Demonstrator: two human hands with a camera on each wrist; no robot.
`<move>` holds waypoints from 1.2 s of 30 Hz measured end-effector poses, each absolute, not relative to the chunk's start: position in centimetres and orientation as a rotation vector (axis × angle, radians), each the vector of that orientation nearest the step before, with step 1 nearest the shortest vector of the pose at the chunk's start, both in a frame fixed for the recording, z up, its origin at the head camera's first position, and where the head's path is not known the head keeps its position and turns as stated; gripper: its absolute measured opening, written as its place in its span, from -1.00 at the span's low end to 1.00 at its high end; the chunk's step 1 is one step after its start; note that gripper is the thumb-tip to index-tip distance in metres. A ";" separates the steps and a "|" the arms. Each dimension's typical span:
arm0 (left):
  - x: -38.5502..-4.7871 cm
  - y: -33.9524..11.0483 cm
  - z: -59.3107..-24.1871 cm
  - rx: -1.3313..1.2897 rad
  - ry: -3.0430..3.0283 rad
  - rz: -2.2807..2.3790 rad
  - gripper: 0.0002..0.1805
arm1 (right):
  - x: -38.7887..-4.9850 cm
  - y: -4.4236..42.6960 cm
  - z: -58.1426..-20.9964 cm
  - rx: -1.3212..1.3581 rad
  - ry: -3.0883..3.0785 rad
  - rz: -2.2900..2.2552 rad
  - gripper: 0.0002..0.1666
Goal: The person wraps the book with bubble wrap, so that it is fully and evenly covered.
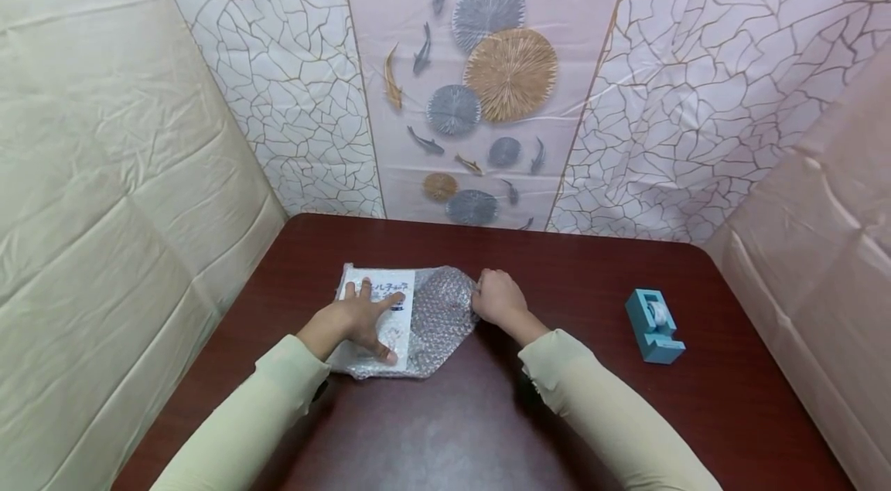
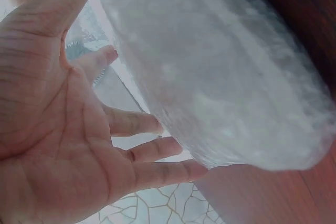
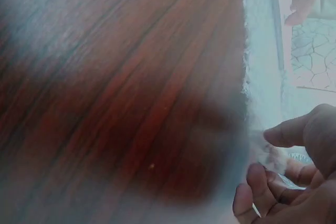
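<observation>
A white book (image 1: 398, 332) with dark blue lettering lies on a sheet of bubble wrap (image 1: 442, 313), which sticks out around it and spreads to its right. My left hand (image 1: 357, 321) rests on the book with fingers spread, and the left wrist view shows its fingertips against the wrap's edge. At the wrap's right end, my right hand (image 1: 500, 298) pinches the gathered edge between thumb and curled fingers. In the right wrist view, the bubble wrap (image 3: 262, 77) runs up from those fingers. Part of the book's cover is hidden beneath my left hand.
A light blue tape dispenser (image 1: 654, 327) with a roll of tape stands on the right side of the dark red-brown table (image 1: 557, 267). A patterned cloth backdrop (image 1: 459, 89) hangs behind the table, and pale padded panels (image 1: 104, 166) flank it.
</observation>
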State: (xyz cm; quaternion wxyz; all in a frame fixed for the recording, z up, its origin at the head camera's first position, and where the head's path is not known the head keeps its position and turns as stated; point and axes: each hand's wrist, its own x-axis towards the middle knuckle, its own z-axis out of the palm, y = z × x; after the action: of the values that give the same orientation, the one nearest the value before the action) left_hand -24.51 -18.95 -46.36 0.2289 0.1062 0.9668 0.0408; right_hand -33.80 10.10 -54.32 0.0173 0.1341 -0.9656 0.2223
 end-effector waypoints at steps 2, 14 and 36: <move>-24.5 -18.9 -46.4 0.293 2.667 0.113 0.36 | -34.9 10.4 -56.1 0.423 -2.938 0.752 -0.78; -24.7 -19.2 -47.0 0.303 2.684 0.126 0.35 | -33.6 8.9 -53.5 0.538 -2.598 1.331 -0.77; -24.8 -19.0 -47.0 0.407 2.694 0.108 0.34 | -29.5 4.3 -47.5 0.399 -2.557 1.821 -0.95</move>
State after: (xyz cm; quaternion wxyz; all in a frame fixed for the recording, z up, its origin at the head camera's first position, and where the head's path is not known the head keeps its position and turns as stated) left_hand -24.82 -19.00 -47.05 0.2059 0.1460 0.9668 0.0387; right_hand -29.49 4.32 -47.53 -0.0115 0.1261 -0.8080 0.5754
